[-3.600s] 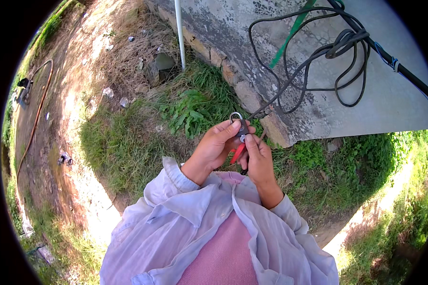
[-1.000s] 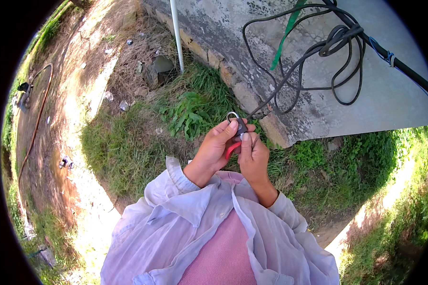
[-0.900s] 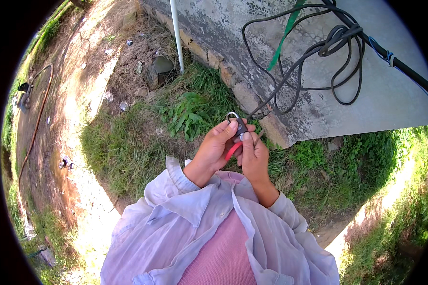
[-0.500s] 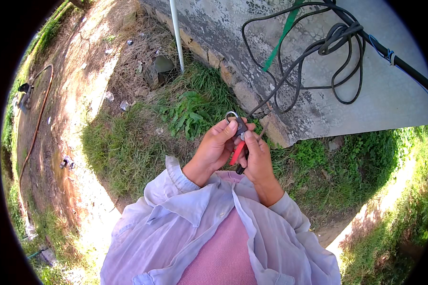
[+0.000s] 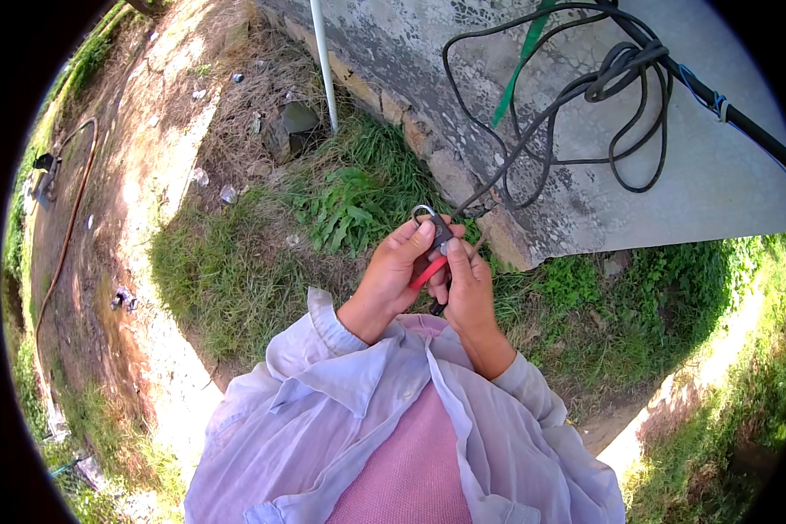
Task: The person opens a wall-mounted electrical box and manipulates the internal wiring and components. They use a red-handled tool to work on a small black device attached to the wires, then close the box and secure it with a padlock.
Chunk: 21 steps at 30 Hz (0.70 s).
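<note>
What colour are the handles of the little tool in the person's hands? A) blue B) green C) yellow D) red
D: the red-handled tool shows between the left hand and the right hand, just below a small grey metal padlock.

The person's left hand (image 5: 393, 275) and right hand (image 5: 467, 284) meet in front of the chest, pinching a small padlock (image 5: 435, 229) with its metal shackle upward. A red-handled tool (image 5: 428, 272) sits between the palms. Beyond the grip, black cable (image 5: 576, 96) loops over a concrete slab (image 5: 716, 175); grass (image 5: 341, 201) lies below.
</note>
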Available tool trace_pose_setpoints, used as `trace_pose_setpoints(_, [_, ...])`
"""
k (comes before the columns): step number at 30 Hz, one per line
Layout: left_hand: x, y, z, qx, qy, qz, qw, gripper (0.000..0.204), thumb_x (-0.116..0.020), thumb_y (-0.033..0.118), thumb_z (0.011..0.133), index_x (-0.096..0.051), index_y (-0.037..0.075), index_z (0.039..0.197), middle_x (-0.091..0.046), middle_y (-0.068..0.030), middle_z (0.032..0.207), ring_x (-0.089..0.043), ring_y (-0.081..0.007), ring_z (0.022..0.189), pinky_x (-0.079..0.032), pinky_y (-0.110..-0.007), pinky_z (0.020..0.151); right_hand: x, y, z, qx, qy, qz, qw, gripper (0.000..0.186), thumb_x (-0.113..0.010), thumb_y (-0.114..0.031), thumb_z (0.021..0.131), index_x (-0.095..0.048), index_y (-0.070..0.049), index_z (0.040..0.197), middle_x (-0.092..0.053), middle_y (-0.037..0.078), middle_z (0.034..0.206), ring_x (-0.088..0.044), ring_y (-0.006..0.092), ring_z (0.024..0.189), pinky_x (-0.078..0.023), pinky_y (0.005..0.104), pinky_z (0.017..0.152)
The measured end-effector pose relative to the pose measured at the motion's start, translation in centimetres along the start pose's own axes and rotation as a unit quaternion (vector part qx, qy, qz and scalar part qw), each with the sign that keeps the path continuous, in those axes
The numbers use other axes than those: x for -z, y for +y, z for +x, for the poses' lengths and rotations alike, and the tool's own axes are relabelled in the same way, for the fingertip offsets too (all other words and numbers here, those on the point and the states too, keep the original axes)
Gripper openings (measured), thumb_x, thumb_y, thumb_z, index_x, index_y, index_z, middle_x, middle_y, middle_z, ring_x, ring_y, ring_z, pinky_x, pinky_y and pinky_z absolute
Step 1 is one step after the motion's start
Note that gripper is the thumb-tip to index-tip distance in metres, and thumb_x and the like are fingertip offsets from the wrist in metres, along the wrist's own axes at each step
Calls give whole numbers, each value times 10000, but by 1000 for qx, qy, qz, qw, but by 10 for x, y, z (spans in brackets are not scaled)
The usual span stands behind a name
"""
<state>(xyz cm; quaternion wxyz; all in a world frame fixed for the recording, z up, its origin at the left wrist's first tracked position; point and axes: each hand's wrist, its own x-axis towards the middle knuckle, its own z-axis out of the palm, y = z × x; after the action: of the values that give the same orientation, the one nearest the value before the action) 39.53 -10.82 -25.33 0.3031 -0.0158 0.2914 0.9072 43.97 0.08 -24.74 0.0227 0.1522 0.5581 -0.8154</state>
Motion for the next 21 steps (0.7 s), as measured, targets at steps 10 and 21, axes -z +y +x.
trace_pose_setpoints(10, [-10,-3,0,-10,35,16,999,285,-530,275,886,-522,53,1064,-586,-127,1085,-576,-177,916,-476,-284,763,-2,8,1,133,59,-176,974,305,-369,-270,955,-527,-54,809,-458,-22,557,-387,35,421,-310,186,384])
trace_pose_setpoints(21, [-7,-5,-2,-13,21,6,1000,284,-523,269,890,-515,46,1066,-568,-137,1113,-564,-183,922,-467,-298,771,-3,4,-2,74,35,-86,993,304,-369,-283,956,-528,-64,816,-449,-26,554,-379,34,421,-291,178,378])
